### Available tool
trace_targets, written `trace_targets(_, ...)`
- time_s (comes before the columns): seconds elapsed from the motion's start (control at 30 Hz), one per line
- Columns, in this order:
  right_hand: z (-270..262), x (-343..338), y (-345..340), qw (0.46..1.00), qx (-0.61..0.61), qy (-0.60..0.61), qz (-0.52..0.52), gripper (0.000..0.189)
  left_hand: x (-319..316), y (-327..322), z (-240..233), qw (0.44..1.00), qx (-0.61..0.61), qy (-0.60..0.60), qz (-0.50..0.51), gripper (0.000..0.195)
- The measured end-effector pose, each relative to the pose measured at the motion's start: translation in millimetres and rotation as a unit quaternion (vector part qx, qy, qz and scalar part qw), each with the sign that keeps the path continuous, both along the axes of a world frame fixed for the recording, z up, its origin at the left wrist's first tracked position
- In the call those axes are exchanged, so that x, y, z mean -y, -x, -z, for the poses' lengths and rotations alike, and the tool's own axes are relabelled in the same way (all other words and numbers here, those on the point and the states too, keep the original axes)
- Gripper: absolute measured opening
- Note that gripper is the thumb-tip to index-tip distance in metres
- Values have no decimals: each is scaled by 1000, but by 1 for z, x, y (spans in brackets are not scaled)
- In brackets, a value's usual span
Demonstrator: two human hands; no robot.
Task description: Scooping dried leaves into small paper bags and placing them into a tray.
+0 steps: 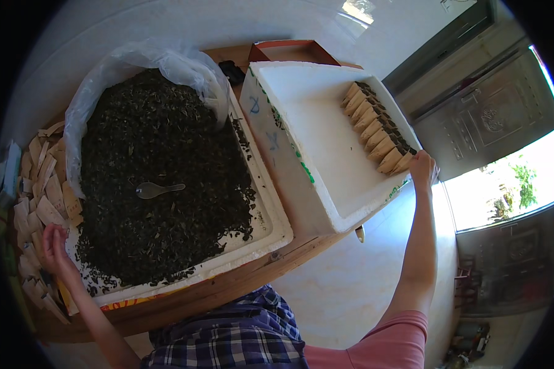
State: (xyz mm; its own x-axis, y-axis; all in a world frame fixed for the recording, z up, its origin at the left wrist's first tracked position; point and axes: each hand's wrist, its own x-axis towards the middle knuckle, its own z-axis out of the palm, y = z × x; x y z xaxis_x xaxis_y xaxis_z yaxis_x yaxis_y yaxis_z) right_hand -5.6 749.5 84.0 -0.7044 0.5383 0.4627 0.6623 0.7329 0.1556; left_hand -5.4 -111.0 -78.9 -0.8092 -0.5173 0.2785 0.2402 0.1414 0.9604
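My left hand [57, 246] is at the left edge of a heap of dark dried leaves [166, 143], beside a pile of small paper packets [51, 184]; whether its fingers touch one, I cannot tell. A clear spoon [154, 189] lies on the leaves, which rest on a white foam tray [277, 230] partly lined by a plastic bag [83, 115]. My right hand [422, 168] is at the near right corner of a white foam box [291, 115], its fingers at the end of a row of upright, leaf-filled paper packets [374, 133]. The fingertips are partly hidden at the last packet.
Tray and box stand side by side on a wooden table [240, 263]. Behind the box is a red open carton [300, 48], with a black object [231, 72] near it. A light blue box [10, 168] stands at far left. An open doorway is at right.
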Motion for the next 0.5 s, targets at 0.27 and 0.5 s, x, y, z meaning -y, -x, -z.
trace_targets(0.27,-20,1,15,997,9,75,-26,15,-14,0,1,999,14,33,-21,25)
trace_targets(0.5,12,-10,17,998,54,30,3,15,-4,1,9,999,16,48,3,27)
